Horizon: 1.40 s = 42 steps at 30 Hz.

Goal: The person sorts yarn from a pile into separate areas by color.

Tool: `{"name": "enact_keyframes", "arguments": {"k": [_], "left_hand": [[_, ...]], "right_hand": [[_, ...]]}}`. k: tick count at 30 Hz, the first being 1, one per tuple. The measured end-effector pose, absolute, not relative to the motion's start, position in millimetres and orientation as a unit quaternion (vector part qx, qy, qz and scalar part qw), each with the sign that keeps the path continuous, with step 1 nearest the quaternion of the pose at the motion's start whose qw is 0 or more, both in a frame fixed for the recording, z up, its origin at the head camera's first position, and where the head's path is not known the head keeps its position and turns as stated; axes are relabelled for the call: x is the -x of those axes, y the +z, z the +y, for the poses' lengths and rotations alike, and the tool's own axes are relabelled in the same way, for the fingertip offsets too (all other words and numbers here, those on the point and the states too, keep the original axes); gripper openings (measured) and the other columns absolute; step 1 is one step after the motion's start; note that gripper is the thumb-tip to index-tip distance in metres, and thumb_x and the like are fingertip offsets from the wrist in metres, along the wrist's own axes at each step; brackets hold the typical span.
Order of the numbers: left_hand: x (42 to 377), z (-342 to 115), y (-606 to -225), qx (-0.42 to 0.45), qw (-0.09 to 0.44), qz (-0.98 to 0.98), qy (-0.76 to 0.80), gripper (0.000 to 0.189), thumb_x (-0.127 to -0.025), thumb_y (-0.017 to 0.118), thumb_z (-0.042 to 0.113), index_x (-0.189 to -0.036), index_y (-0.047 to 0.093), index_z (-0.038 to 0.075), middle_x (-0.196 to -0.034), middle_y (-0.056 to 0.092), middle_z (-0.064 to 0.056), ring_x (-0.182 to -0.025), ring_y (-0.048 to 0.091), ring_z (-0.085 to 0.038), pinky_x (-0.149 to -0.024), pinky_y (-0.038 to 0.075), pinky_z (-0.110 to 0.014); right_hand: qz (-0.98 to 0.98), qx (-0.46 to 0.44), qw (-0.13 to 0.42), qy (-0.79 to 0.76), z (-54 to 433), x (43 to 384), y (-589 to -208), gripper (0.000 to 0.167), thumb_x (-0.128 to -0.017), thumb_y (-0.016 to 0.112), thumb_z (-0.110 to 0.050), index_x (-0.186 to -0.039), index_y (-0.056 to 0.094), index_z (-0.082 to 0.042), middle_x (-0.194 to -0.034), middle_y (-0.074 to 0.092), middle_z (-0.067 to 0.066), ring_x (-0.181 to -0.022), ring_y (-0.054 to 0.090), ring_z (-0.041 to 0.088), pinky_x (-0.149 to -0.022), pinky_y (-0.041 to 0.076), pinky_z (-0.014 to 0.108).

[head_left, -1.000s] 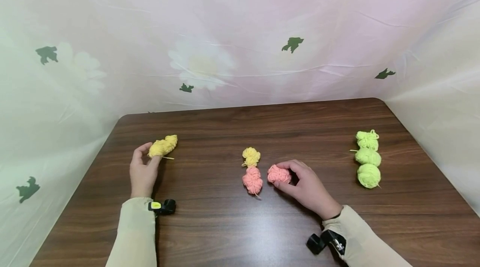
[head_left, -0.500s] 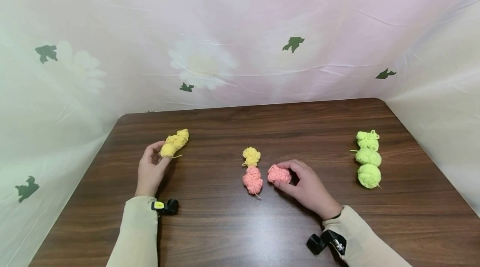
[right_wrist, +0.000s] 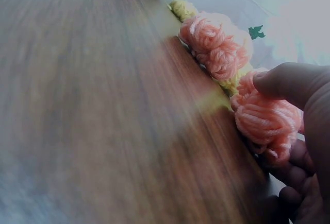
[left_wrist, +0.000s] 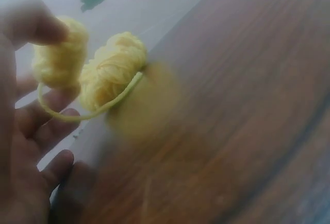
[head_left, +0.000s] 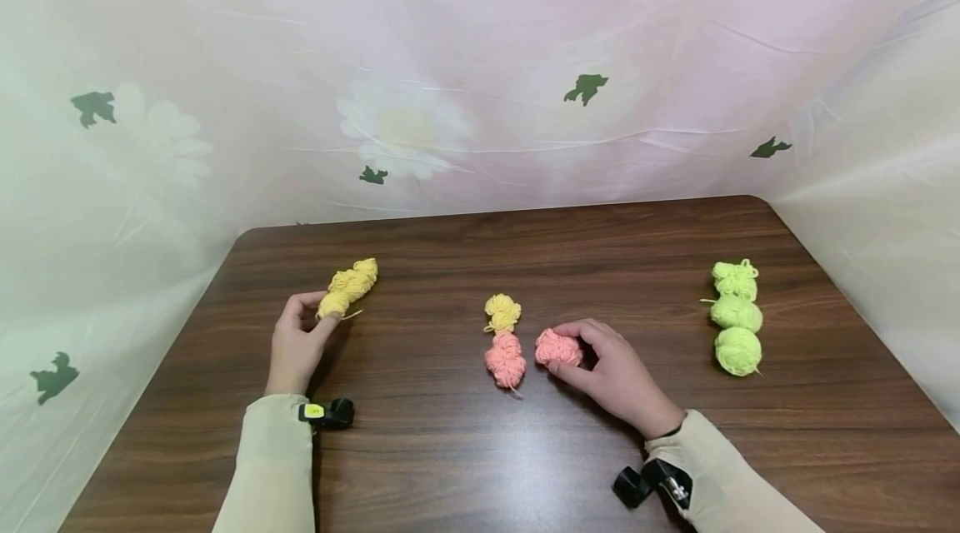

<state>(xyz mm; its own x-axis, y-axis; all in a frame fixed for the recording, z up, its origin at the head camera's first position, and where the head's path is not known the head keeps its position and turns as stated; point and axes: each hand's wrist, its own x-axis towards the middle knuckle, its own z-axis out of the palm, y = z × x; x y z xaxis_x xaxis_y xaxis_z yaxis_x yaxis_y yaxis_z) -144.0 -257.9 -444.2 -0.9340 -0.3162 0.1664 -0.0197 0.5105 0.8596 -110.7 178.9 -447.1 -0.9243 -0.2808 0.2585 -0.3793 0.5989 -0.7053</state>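
Observation:
My left hand (head_left: pixel 295 347) pinches a yellow yarn ball (head_left: pixel 332 305) between thumb and fingers at the left of the table. Just beyond it, more yellow yarn (head_left: pixel 360 275) continues the slanted row. The left wrist view shows a loose strand (left_wrist: pixel 98 112) looping below the held ball. Right of the middle, my right hand (head_left: pixel 618 379) grips a pink yarn ball (head_left: pixel 558 348), thumb on its near side. A second pink yarn bundle (head_left: pixel 506 361) lies a short gap to its left, with a small yellow yarn bundle (head_left: pixel 502 313) at its far end.
Three lime-green yarn balls (head_left: pixel 737 313) form a line on the right side of the dark wooden table (head_left: pixel 420 450). A pale floral cloth (head_left: pixel 480 83) hangs behind the table and along its sides.
My left hand and the yellow yarn have shifted right and away from me, the row turning more lengthwise; then the hand eased back slightly. My right hand and the pink yarn stay put.

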Motion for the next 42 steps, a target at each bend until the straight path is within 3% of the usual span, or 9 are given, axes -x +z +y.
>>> {"name": "enact_keyframes", "arguments": {"k": [14,29,42], "left_hand": [[146,-267,-445,-0.072,0.07,-0.897,-0.431,0.043,-0.091,0.07,0.016,-0.129,0.054,0.006,-0.133,0.057,-0.017,-0.12,0.052,-0.031,-0.099,0.04,-0.048],[148,-270,-445,-0.074,0.047,-0.921,-0.38,0.049,-0.092,0.072,0.018,-0.134,0.052,0.003,-0.136,0.053,-0.022,-0.125,0.05,-0.038,-0.105,0.038,-0.056],[147,-267,-442,-0.059,0.086,-0.909,-0.403,0.05,-0.091,0.075,0.02,-0.132,0.053,0.001,-0.138,0.05,-0.021,-0.132,0.044,-0.04,-0.109,0.034,-0.058]], "right_hand": [[-0.892,-0.183,0.063,0.41,179,110,-446,0.038,-0.081,0.084,-0.021,-0.116,0.069,-0.016,-0.113,0.068,-0.006,-0.112,0.06,0.017,-0.095,0.046,0.043],[-0.893,-0.18,0.057,0.409,178,110,-445,0.037,-0.082,0.084,-0.021,-0.116,0.07,-0.016,-0.113,0.068,-0.006,-0.112,0.06,0.017,-0.094,0.046,0.043],[-0.893,-0.181,0.054,0.409,178,110,-444,0.038,-0.082,0.083,-0.022,-0.117,0.069,-0.016,-0.114,0.068,-0.006,-0.113,0.06,0.018,-0.095,0.046,0.044]]}}
